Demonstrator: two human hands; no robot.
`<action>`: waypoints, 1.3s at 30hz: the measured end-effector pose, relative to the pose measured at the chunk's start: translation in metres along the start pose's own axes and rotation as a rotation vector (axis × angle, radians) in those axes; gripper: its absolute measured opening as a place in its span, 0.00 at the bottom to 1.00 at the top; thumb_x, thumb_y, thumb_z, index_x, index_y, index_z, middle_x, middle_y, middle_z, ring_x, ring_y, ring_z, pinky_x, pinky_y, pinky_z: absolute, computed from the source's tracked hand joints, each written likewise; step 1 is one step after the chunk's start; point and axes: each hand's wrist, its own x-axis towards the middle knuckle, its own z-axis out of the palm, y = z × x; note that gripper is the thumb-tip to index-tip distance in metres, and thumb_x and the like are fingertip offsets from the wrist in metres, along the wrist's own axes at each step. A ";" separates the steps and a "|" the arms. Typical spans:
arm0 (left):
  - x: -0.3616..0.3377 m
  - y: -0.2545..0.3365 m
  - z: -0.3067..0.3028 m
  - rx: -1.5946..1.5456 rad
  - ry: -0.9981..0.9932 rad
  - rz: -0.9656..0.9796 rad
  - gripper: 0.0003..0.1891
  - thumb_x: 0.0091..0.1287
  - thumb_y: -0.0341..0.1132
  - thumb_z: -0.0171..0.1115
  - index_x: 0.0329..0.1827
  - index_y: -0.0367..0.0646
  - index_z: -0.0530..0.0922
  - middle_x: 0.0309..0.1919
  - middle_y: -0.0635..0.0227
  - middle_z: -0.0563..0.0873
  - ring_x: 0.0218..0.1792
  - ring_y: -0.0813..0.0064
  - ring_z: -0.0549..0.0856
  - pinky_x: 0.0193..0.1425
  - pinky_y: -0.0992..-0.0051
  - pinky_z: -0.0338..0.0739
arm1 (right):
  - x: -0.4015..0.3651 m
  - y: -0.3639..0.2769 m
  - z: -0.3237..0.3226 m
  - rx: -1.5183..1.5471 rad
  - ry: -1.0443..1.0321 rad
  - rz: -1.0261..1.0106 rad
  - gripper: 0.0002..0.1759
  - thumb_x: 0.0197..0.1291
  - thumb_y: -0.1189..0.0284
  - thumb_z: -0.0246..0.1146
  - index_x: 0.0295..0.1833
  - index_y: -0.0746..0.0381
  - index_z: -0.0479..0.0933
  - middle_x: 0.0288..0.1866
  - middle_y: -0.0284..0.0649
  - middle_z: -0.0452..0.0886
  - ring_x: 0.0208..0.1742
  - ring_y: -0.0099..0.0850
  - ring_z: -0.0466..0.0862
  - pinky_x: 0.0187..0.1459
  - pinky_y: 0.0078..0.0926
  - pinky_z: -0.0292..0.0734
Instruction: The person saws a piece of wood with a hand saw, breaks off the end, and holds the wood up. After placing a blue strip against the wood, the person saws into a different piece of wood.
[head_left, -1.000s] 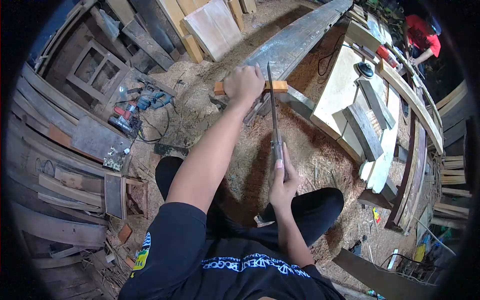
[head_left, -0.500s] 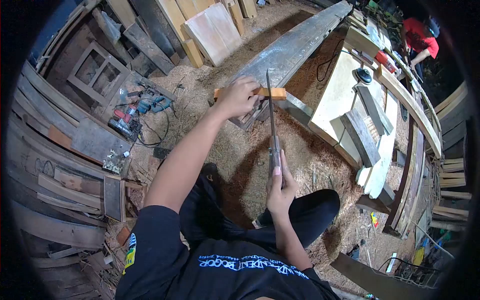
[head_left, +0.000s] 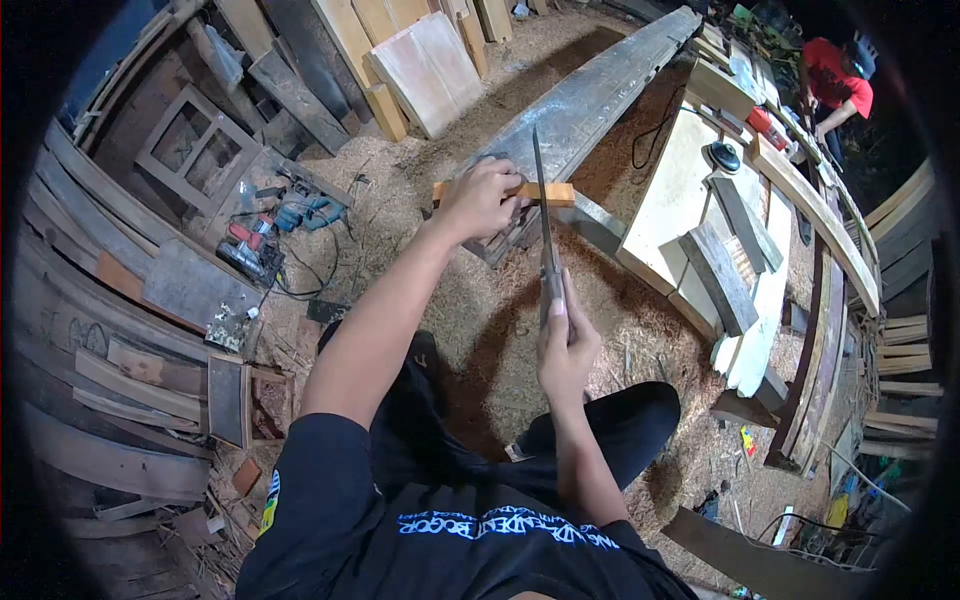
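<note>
My left hand (head_left: 482, 198) is closed over a short orange-brown wood strip (head_left: 561, 194), pressing it onto the near end of a long grey plank bench (head_left: 580, 112). The strip's right end sticks out past my fingers. In my right hand (head_left: 567, 358) is a handsaw (head_left: 548, 245), gripped by its handle with the thumb along the top. Its narrow blade points away from me and crosses the strip just right of my left hand. Whether the teeth have cut into the wood cannot be made out.
Right of the bench, a pale worktable (head_left: 660, 200) bears a black round sander (head_left: 724, 155) and grey wood blocks (head_left: 719, 275). Power tools (head_left: 255, 245) with cords lie at left. Boards (head_left: 428, 72) lean behind. A person in a red shirt (head_left: 836, 80) stands far right. Shavings cover the floor.
My right hand has shifted slightly right, and the saw has moved a little along with it. My left hand stays on the wood strip.
</note>
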 end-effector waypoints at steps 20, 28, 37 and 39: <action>0.003 0.001 -0.001 -0.063 -0.097 -0.088 0.10 0.66 0.37 0.71 0.44 0.40 0.87 0.48 0.61 0.86 0.54 0.55 0.85 0.58 0.57 0.79 | -0.029 0.028 -0.003 0.022 0.012 -0.011 0.27 0.80 0.74 0.51 0.81 0.67 0.66 0.56 0.36 0.84 0.29 0.14 0.70 0.32 0.15 0.69; 0.003 0.003 -0.001 -0.048 -0.058 -0.008 0.10 0.66 0.39 0.71 0.43 0.42 0.87 0.46 0.64 0.86 0.53 0.56 0.85 0.57 0.55 0.79 | 0.000 -0.021 -0.007 -0.077 -0.033 0.051 0.27 0.82 0.69 0.52 0.81 0.66 0.66 0.37 0.28 0.80 0.27 0.12 0.68 0.29 0.15 0.66; 0.001 0.004 0.002 0.012 -0.019 -0.072 0.12 0.65 0.38 0.71 0.47 0.43 0.88 0.47 0.65 0.87 0.54 0.57 0.85 0.59 0.57 0.79 | -0.059 0.021 -0.018 0.028 0.025 -0.009 0.27 0.82 0.69 0.51 0.80 0.67 0.66 0.57 0.35 0.85 0.29 0.11 0.67 0.29 0.13 0.64; 0.000 0.005 0.000 -0.045 -0.022 -0.067 0.13 0.64 0.38 0.72 0.48 0.43 0.89 0.48 0.64 0.87 0.55 0.57 0.85 0.59 0.57 0.79 | -0.057 0.005 -0.020 0.066 -0.013 0.032 0.27 0.82 0.70 0.51 0.80 0.68 0.66 0.62 0.38 0.84 0.32 0.12 0.71 0.34 0.13 0.69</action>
